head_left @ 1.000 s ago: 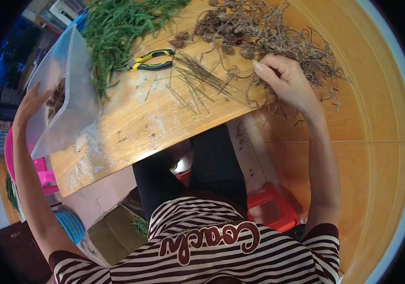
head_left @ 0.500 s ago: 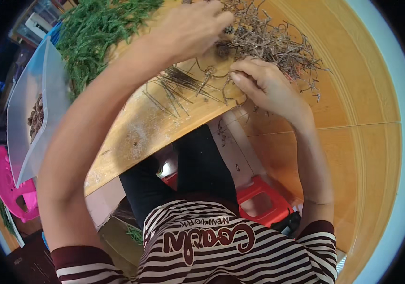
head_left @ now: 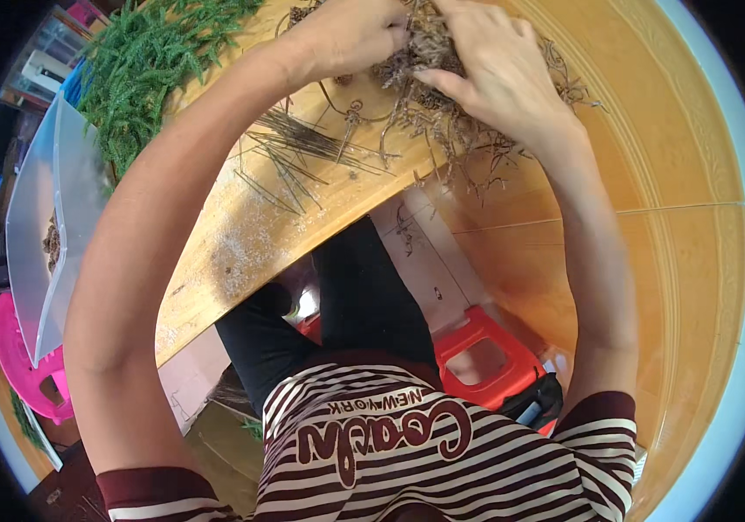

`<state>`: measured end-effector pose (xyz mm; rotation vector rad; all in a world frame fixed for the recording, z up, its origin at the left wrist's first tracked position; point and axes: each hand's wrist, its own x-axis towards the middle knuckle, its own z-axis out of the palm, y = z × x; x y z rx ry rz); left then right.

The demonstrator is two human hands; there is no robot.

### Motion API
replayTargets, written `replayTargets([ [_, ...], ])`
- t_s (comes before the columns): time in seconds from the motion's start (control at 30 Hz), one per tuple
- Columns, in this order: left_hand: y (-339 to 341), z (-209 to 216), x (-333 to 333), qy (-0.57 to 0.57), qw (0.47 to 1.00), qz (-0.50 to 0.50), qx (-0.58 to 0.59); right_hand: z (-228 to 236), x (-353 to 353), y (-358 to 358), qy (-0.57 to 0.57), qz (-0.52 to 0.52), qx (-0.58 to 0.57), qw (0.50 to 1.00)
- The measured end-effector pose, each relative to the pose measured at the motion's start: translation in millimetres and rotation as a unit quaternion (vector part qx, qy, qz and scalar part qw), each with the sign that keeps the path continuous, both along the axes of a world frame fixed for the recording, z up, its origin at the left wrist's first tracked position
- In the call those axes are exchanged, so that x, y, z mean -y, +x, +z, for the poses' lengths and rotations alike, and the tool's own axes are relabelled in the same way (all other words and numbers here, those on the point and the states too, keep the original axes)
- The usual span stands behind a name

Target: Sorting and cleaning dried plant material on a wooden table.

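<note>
A tangled heap of dry brown twigs (head_left: 468, 139) lies at the far edge of the wooden table, spilling over its near edge. My right hand (head_left: 507, 78) rests on this heap with its thumb and fingers spread apart. Just left of it, my left hand (head_left: 350, 35) is closed at the side of the heap; whatever its curled fingers hold is hidden. Nearer to me lies a loose bunch of thin, dark, straight stems (head_left: 303, 143). Green feathery sprigs (head_left: 142, 78) are piled at the far left.
A translucent plastic bin (head_left: 42, 217) with brown material inside stands left of the table (head_left: 207, 296). White grains are scattered on the tabletop. A pink plastic stool or chair (head_left: 20, 348) is at the left, and a red plastic stool (head_left: 511, 370) is below right.
My right hand has moved away from me and opened out over the twig heap. My left hand has shifted slightly left. The view has also moved a little.
</note>
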<state>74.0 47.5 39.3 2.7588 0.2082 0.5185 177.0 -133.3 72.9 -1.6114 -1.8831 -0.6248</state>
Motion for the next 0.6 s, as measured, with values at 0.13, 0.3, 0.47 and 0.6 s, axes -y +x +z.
replayTargets([
  [0.13, -1.3, 23.4, 7.7, -0.101, 0.995, 0.017, -0.019, -17.4, -29.5, 24.3, -0.168, -0.134, 0.073, 0.974],
  [0.3, -13.3, 44.2, 31.8, -0.099, 0.988, 0.074, -0.090, -33.7, -48.7, 45.4, -0.168, -0.175, 0.097, 0.965],
  [0.47, -26.7, 51.5, 43.6, -0.174, 0.961, 0.121, -0.177, -43.2, -63.3, 59.4, -0.152, -0.149, 0.054, 0.976],
  [0.6, -46.7, 34.9, 46.9, -0.403, 0.900, 0.058, -0.159, -60.0, -81.8, 65.9, -0.110, -0.107, 0.104, 0.983],
])
